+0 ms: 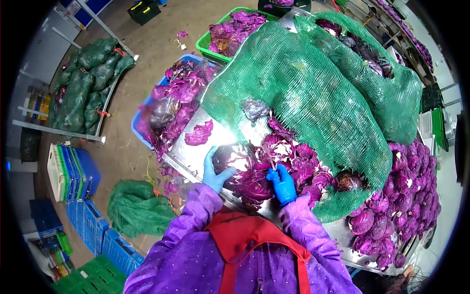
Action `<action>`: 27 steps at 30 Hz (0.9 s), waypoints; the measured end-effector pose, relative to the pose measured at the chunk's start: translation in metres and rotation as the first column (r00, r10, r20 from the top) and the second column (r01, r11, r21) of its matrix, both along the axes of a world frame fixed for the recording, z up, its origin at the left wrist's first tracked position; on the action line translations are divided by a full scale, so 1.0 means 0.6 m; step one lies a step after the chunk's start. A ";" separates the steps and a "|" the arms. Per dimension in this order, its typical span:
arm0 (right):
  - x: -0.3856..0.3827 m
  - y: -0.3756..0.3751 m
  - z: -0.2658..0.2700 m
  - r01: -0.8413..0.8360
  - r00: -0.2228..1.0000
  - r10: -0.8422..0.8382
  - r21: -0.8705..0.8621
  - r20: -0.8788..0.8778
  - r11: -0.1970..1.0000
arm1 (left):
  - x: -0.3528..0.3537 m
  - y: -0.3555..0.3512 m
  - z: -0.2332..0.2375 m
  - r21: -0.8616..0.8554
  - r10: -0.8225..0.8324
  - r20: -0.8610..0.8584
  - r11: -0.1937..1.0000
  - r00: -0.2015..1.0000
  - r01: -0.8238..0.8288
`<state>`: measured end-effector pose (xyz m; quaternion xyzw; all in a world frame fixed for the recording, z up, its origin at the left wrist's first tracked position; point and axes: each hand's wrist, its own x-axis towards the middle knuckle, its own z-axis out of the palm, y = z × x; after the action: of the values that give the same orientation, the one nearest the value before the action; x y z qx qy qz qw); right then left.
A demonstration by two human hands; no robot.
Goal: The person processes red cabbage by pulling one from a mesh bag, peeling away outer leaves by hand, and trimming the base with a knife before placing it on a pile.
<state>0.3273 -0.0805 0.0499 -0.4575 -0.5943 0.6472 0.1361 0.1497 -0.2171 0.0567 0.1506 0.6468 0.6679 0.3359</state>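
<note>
Purple cabbage (pixel 234 160) sits between the hands, by the desk (pixel 188 153)'s near edge. Left hand (pixel 214 175) grips its side, fingers spread round it. Right hand (pixel 282 185) has fingers curled; can't tell what they pinch. Green net sack (pixel 318 98) crowds the far side. Beyond the left edge: blue crate (pixel 136 129), floor (pixel 147 63).

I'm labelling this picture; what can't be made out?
All in the head view:
What the right hand grips, if anything: covered by its fingers.
Underside of red cabbage in left hand: hidden by the cabbage itself.
Deep inside the front green mesh sack: hidden by its weave.
Bottom-left green crate: cut off by the bottom edge.
</note>
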 end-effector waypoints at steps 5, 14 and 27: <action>-0.025 0.015 0.094 -0.243 0.968 0.250 0.327 0.021 0.913 | -0.008 0.019 -0.011 -0.001 0.029 -0.011 1.000 1.000 -0.029; -0.083 -0.012 0.072 -0.373 0.927 0.321 0.380 0.196 0.846 | -0.004 0.035 -0.009 -0.098 0.016 -0.185 0.995 0.983 -0.035; -0.144 0.054 0.061 -0.388 0.907 0.279 0.368 0.314 0.845 | -0.028 0.089 0.012 -0.286 0.042 -0.282 0.950 0.958 -0.125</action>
<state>0.2406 -0.0483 0.0863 -0.3833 -0.8032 0.4542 0.0408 0.1331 -0.1639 0.0642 0.1605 0.7867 0.5484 0.2338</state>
